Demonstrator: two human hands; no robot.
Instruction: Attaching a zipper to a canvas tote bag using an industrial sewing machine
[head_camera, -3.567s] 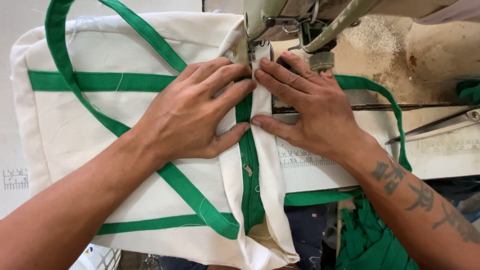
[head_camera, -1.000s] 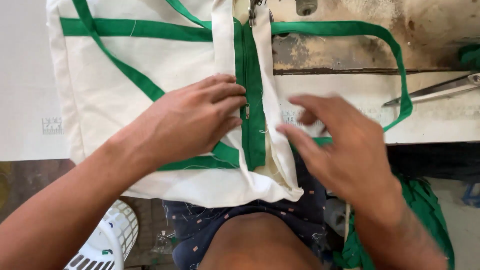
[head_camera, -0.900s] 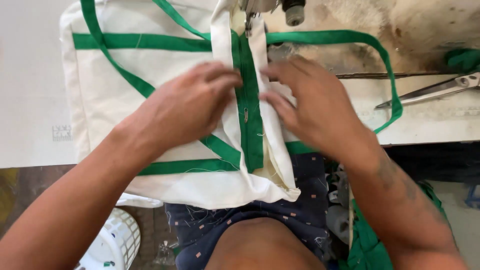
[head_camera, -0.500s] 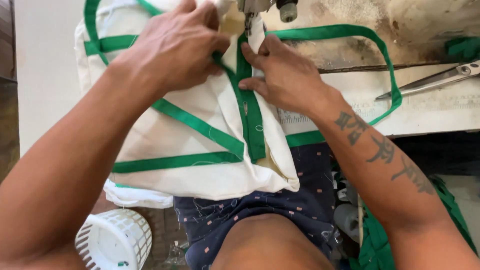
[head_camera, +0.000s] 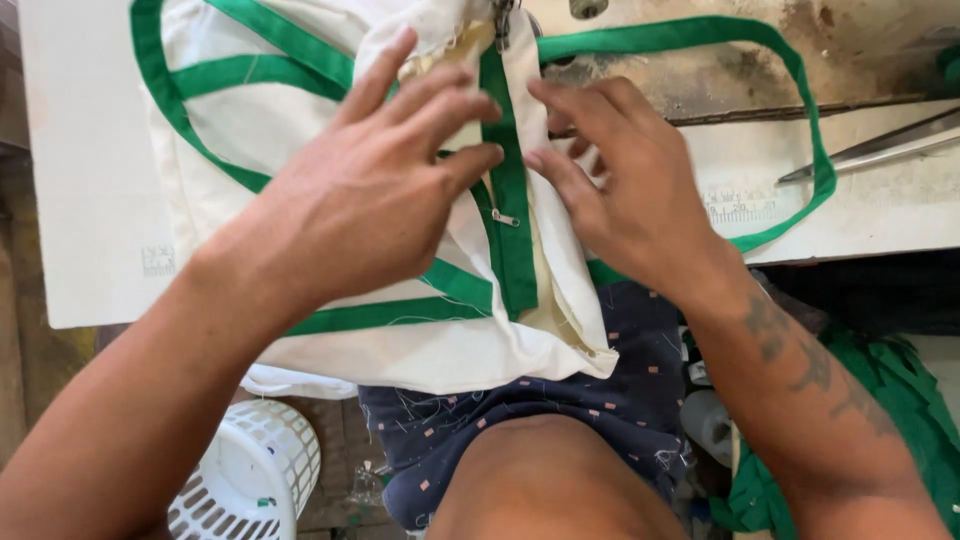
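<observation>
Both hands flat on the cloth, nothing gripped. Left hand (head_camera: 375, 195) lies spread over the cream fabric bag (head_camera: 400, 340), fingers fanned wide, tips reaching the green zipper strip (head_camera: 510, 200) from its left. Right hand (head_camera: 625, 190) sits on the other side of that strip, fingers loosely open and pressing the cloth down just beside it; they look slightly blurred, so I cannot tell how firmly they bear.

Bag lies on the pale work table (head_camera: 80, 200), its lower edge hanging off over my lap. Small metal zipper pull (head_camera: 505, 217) shows between my two hands. Green webbing handle (head_camera: 800, 130) loops out to the right across the worn machine bed (head_camera: 700, 80). Needle end of the sewing machine is mostly cut off at the top edge, right above the strip. Scissors (head_camera: 880, 145) lie well apart on the right. White plastic basket (head_camera: 245, 485) on the floor by my left knee.

Judgement: I am at the aligning step, squaring the strip to the needle line before stitching. Next move calls for even pressure from both sides, cloth kept taut and flat, fingertips clear of the needle, and the folded cream edge at the top held from bunching.
</observation>
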